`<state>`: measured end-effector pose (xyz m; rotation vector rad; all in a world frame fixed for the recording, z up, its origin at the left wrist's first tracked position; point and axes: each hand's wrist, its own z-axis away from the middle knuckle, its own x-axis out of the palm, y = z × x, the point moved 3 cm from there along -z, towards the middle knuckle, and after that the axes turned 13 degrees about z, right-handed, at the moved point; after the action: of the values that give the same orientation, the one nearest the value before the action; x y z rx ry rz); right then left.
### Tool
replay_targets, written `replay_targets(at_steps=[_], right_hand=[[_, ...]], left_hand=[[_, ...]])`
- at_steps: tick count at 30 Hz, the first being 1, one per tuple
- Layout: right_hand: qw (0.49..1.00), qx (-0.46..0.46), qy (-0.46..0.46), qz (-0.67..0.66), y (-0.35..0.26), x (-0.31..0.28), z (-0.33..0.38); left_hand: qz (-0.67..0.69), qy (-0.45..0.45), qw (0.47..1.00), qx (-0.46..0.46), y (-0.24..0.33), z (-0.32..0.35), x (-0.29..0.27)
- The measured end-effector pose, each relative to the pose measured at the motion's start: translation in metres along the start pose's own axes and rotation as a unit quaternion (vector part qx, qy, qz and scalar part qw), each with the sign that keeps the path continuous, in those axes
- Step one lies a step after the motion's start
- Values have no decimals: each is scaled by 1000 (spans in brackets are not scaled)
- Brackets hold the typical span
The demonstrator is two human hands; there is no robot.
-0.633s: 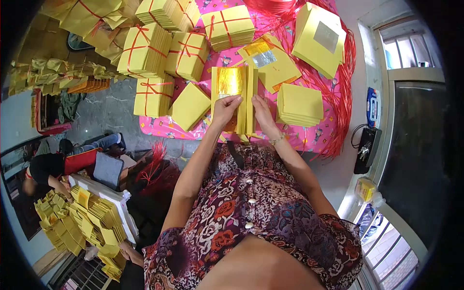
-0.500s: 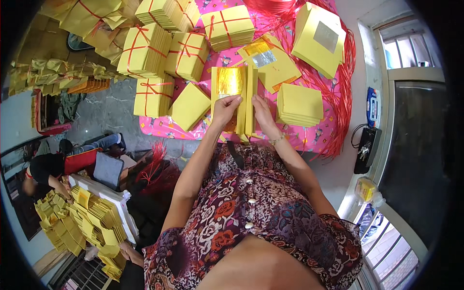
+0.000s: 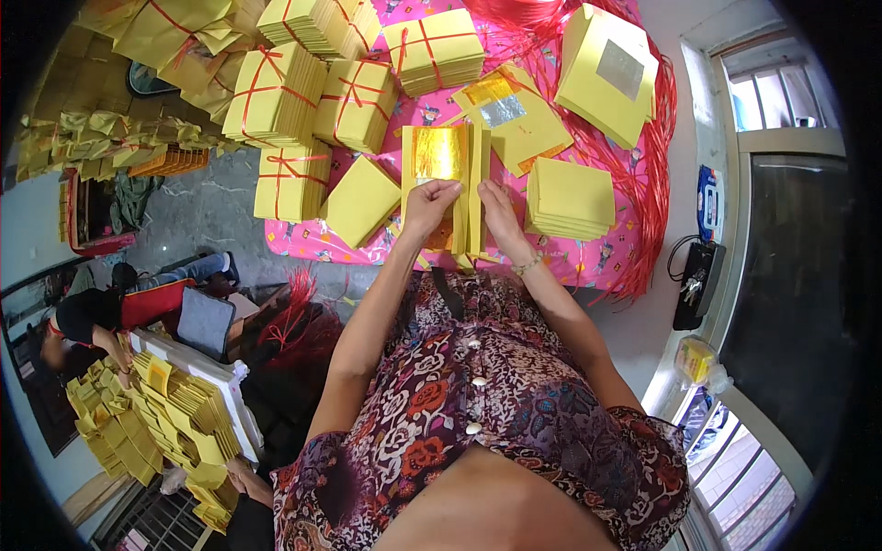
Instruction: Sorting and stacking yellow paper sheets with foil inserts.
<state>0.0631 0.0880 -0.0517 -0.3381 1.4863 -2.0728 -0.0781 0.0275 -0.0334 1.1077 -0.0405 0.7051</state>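
Note:
In front of me on the table is a stack of yellow paper (image 3: pixel 476 156), folded up along its right side. A shiny gold foil square (image 3: pixel 439 151) lies on its left part. My left hand (image 3: pixel 430 207) is closed over the paper's near part, thumb and fingertips pinching at the fold and covering some of the foil. Along the right side of the fold, my right hand (image 3: pixel 499 213) presses its closed fingers against the paper. Both hands hide part of the sheets, so I cannot tell how many they grip.
Yellow paper bundles tied with red string (image 3: pixel 276 96) stand at the table's left. An untied yellow stack (image 3: pixel 570 197) sits right, before long red strings (image 3: pixel 657 174). The tablecloth (image 3: pixel 308 241) is pink. Left, co-workers handle yellow papers (image 3: pixel 184 404); a window frame (image 3: pixel 735 275) is right.
My hands and the paper stack stay almost in place. At the left, a co-worker's arm has shifted slightly over the yellow papers.

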Motion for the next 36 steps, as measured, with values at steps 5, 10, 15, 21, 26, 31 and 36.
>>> replay_targets(at_steps=[5, 10, 15, 21, 26, 31, 36], right_hand=[[1000, 2, 7, 5, -2, -1, 1], [1000, 3, -5, -4, -20, -1, 6], [998, 24, 47, 27, -14, 0, 6], [1000, 20, 3, 7, -35, -2, 13], [998, 30, 53, 20, -35, -1, 16], [999, 20, 34, 14, -31, -2, 13], [1000, 14, 3, 19, -31, -3, 12]], left_hand=[[5, 1, 1000, -6, 1, 1, 3], [-16, 8, 1000, 10, 2, 2, 2], [-28, 8, 1000, 6, 2, 2, 4], [-26, 12, 1000, 14, 1, 2, 3], [-34, 10, 999, 10, 2, 2, 3], [-34, 10, 999, 15, 1, 1, 3], [-39, 10, 999, 14, 4, 3, 4]])
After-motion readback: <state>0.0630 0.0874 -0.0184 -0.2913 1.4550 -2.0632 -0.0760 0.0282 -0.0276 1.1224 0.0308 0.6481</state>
